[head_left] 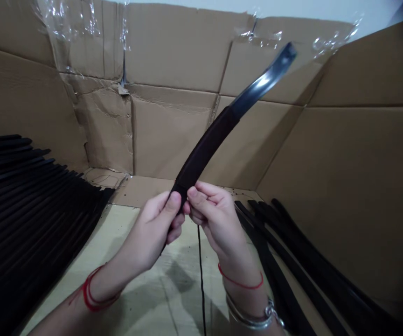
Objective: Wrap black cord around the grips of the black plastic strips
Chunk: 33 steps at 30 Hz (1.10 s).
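Both my hands hold the lower end of a curved flat strip [218,135] that rises toward the upper right. A black fabric-like sleeve covers most of it, and a bare shiny steel end [264,79] sticks out at the top. My left hand [152,224] pinches the strip's lower end between thumb and fingers. My right hand [211,212] presses its fingers against the same end, partly hiding it. A thin black cord [200,275] hangs down from below my hands.
A large stack of black curved strips [23,200] lies at the left, and a loose pile of long black strips [292,252] lies at the right. Cardboard walls [173,135] with clear plastic tape surround the pale table [173,289].
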{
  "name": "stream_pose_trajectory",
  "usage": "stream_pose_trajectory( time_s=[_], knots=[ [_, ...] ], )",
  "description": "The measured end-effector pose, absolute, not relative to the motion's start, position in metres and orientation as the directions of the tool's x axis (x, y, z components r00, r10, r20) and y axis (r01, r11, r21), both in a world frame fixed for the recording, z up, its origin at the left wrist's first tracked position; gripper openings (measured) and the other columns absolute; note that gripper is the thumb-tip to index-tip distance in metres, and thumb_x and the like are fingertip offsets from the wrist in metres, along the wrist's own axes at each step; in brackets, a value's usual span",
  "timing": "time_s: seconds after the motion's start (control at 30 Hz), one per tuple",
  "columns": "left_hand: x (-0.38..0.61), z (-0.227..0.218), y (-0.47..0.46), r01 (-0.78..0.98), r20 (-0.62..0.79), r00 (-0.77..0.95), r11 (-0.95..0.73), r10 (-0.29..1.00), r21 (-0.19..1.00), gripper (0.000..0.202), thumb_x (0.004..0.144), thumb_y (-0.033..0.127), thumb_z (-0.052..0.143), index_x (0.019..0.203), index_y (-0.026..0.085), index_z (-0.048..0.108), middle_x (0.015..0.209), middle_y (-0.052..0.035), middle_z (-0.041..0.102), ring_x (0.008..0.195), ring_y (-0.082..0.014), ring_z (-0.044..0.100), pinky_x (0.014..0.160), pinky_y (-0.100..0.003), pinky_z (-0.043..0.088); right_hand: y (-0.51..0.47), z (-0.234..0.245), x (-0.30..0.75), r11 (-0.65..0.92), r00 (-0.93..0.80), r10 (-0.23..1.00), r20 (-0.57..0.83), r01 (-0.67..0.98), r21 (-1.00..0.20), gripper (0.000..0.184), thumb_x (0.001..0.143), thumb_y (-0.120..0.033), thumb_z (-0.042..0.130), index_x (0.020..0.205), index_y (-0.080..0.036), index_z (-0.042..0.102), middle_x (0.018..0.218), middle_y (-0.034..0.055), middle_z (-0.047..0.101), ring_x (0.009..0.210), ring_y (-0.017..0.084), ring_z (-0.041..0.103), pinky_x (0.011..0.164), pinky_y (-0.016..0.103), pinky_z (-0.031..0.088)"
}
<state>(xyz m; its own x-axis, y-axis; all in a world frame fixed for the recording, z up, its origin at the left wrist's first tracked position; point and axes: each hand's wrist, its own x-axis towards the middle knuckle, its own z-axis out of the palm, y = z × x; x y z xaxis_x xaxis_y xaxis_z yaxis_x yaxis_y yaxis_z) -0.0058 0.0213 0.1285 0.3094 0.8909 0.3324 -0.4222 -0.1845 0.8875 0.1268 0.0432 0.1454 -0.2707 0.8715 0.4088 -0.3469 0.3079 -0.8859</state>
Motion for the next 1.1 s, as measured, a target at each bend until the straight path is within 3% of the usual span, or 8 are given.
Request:
stream_pose_trajectory(
  time_s=[0.17,0.27,0.33,0.4,0.53,0.73,1.0,1.1],
  knots=[
    [-0.021,0.126,0.026,-0.448,0.246,0.8,0.273,0.547,0.851,0.051,0.097,0.059,0.046,0.078,0.013,0.054,0.047,0.0037,0.038,0.031,-0.007,0.036,0.032,-0.015,0.03,0.034,0.148,0.138,0.185,-0.506,0.781,0.366,-0.372,-0.91,0.036,0.073,-0.044,0.078,0.098,-0.018,0.074,0.057,-0.0008,0.06,0.041,0.005,0.033,0.04,0.019,0.025],
    [-0.018,0.127,0.025,-0.375,0.254,0.68,0.029,0.687,0.927,0.058,0.09,0.07,0.049,0.087,0.012,0.057,0.054,0.001,0.047,0.039,-0.0079,0.043,0.038,-0.016,0.035,0.03,0.151,0.134,0.299,-0.359,0.833,0.42,-0.347,-0.889,0.025,0.073,-0.034,0.08,0.091,-0.018,0.076,0.056,-0.0023,0.056,0.043,0.006,0.04,0.041,0.019,0.032],
    [-0.012,0.128,0.023,-0.241,0.339,0.411,-0.258,0.846,0.936,0.054,0.088,0.065,0.059,0.097,0.013,0.057,0.063,0.0009,0.05,0.049,-0.0068,0.045,0.044,-0.013,0.035,0.03,0.152,0.13,0.373,-0.234,0.861,0.451,-0.313,-0.874,0.019,0.073,-0.031,0.081,0.084,-0.016,0.075,0.052,-0.0048,0.048,0.041,0.005,0.035,0.039,0.018,0.028],
    [-0.008,0.129,0.023,-0.146,0.372,0.257,-0.345,0.892,0.927,0.046,0.089,0.058,0.062,0.099,0.014,0.054,0.064,0.0036,0.043,0.051,-0.0053,0.039,0.044,-0.012,0.03,0.032,0.152,0.126,0.398,-0.184,0.87,0.458,-0.289,-0.871,0.02,0.073,-0.032,0.08,0.077,-0.014,0.073,0.049,-0.0074,0.038,0.041,0.003,0.025,0.036,0.018,0.022],
    [-0.008,0.128,0.027,-0.317,0.329,0.356,-0.218,0.875,0.923,0.048,0.093,0.062,0.052,0.085,0.015,0.045,0.06,0.0063,0.032,0.044,-0.0034,0.029,0.039,-0.011,0.025,0.036,0.151,0.125,0.309,-0.264,0.88,0.396,-0.316,-0.897,0.021,0.076,-0.032,0.077,0.079,-0.014,0.067,0.049,-0.0099,0.03,0.041,0.002,0.016,0.037,0.017,0.011],
    [-0.01,0.128,0.027,-0.475,0.293,0.557,0.009,0.777,0.88,0.049,0.094,0.064,0.048,0.086,0.016,0.043,0.058,0.0074,0.032,0.04,-0.0021,0.025,0.037,-0.01,0.029,0.034,0.153,0.13,0.351,-0.295,0.857,0.422,-0.264,-0.898,0.028,0.085,-0.034,0.067,0.068,-0.012,0.061,0.055,-0.0022,0.054,0.039,0.001,0.021,0.036,0.018,0.01],
    [-0.021,0.129,0.037,-0.445,0.231,0.67,0.133,0.705,0.885,0.045,0.098,0.055,0.043,0.088,0.012,0.053,0.062,0.0001,0.047,0.05,-0.0087,0.047,0.049,-0.017,0.047,0.029,0.15,0.121,0.566,-0.088,0.822,0.562,0.032,-0.823,0.042,0.091,-0.036,0.06,0.055,-0.016,0.05,0.048,-0.0023,0.05,0.039,0.006,0.045,0.037,0.018,0.028],
    [-0.023,0.131,0.039,-0.445,0.14,0.704,0.278,0.696,0.852,0.043,0.091,0.055,0.051,0.08,0.013,0.048,0.058,0.0041,0.037,0.046,-0.0057,0.037,0.045,-0.014,0.041,0.029,0.148,0.116,0.622,-0.062,0.782,0.62,0.132,-0.771,0.041,0.093,-0.032,0.057,0.056,-0.016,0.054,0.05,-0.0006,0.055,0.044,0.008,0.051,0.042,0.019,0.036]
  ],
)
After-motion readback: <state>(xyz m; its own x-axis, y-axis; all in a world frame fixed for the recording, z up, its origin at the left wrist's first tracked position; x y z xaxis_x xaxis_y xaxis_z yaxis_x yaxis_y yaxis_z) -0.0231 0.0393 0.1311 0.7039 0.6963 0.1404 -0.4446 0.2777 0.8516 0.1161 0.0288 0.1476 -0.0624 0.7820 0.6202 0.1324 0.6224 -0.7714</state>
